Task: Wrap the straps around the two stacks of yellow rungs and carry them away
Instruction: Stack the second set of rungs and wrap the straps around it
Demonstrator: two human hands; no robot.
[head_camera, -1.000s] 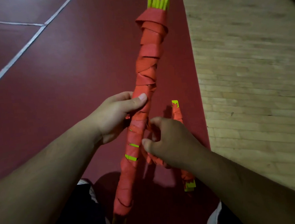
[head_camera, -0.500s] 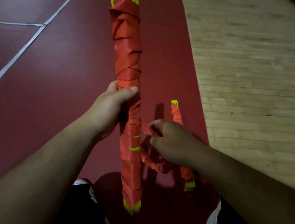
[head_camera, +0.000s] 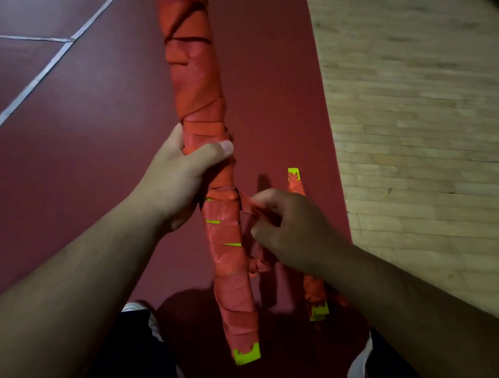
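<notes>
Your left hand (head_camera: 178, 180) grips the first stack (head_camera: 226, 251) around its middle, holding it off the red floor (head_camera: 87, 142); orange strap (head_camera: 196, 82) covers nearly all of it, with yellow showing in slits and at the bottom end. Your right hand (head_camera: 294, 227) pinches the strap's loose end just beside it. The second stack (head_camera: 312, 285), wrapped too, lies near the red floor's right edge. The held stack's top has now left the frame

Dim maroon floor (head_camera: 60, 175) — pale planks (head_camera: 431, 112)
</notes>
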